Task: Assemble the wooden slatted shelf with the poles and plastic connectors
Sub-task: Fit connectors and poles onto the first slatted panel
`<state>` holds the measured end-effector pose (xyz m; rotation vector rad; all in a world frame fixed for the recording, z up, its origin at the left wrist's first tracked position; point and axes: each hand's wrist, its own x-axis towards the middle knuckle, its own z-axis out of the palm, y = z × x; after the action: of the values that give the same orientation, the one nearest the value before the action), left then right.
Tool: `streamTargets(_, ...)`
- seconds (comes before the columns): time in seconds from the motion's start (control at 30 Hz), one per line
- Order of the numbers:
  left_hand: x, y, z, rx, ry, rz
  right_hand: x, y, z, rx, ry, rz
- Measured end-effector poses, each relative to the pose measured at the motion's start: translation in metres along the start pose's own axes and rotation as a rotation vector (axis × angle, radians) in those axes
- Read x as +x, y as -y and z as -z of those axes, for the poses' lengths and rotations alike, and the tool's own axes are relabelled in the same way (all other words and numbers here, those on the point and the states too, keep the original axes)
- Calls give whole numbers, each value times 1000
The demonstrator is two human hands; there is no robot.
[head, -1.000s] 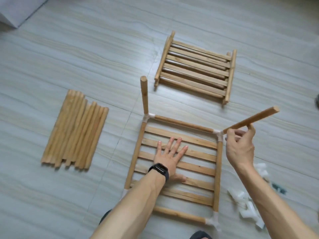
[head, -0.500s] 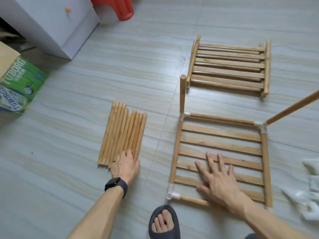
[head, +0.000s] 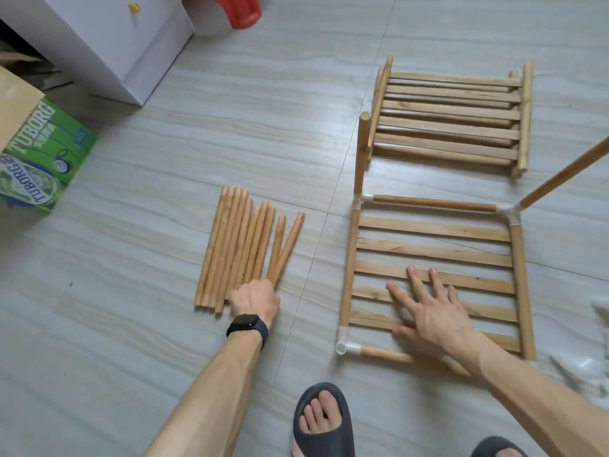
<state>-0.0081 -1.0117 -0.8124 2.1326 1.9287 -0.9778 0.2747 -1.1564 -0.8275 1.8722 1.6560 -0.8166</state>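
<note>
Two poles (head: 286, 249) at the right of the pole pile (head: 227, 255) now fan away from the rest, their near ends meeting under the left hand (head: 255, 300), which sat at the pile's near end half a second ago. That hand shows only its back, fingers tucked out of sight, so I cannot tell whether it grips a pole; a dark watch (head: 247, 326) is on its wrist. The right hand (head: 431, 311) lies flat, fingers spread, on the slats of the shelf (head: 435, 252), which rests on the floor (head: 131, 324) to the right of the pile. White connectors cap the shelf's corners; the near left one (head: 344, 343) has an empty socket facing up. One pole (head: 362, 150) stands in the far left corner, another (head: 566, 173) leans out from the far right. Beyond lies a stack of slatted panels (head: 451, 120). More connectors (head: 590, 367) lie blurred at the right edge. At far left a green box (head: 39, 153) reads "TUBORG" several times; its contents are hidden. A white cabinet (head: 108, 44) stands behind it.
</note>
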Motion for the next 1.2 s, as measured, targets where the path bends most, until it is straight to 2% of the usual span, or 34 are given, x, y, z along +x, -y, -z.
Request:
streamTargets(0.1,0,6,6,-11,-47,-23,-10,-2,10,16,-61,-22)
streamTargets(0.17,-6,9,7,-66,-86,-33,-24,-1,15,131,-178,-41)
streamTargets(0.27,-28,8,-1,-245,-210,-117,-59,0,22,636,-304,-91)
streamTargets(0.33,-58,1,-10,-320,-300,-310,-91,1,23,1098,-261,-90)
streamTargets(0.4,-93,-15,-13,-368,-347,-572,-127,1,18,1432,-252,-76)
streamTargets(0.5,-137,-54,-4,-309,-422,-923,-171,-2,2,1685,-398,-91)
streamTargets(0.6,-162,-96,13,-262,-502,-1109,-206,-14,-13,1864,-586,-215)
streamTargets(0.7,-176,-130,28,-185,-468,-1131,-235,-31,-29,1877,-663,-339)
streamTargets(0.8,-176,-158,23,-147,-285,-1047,-256,-50,-50,1805,-786,-448)
streamTargets(0.93,-152,-178,-3,-49,-52,-877,-271,-73,-72,1595,-969,-556)
streamTargets(1.07,-128,-178,-37,-8,109,-765,-273,-83,-77,1477,-973,-571)
streamTargets(1.2,-125,-177,-51,-24,147,-745,-268,-83,-76,1374,-958,-572)
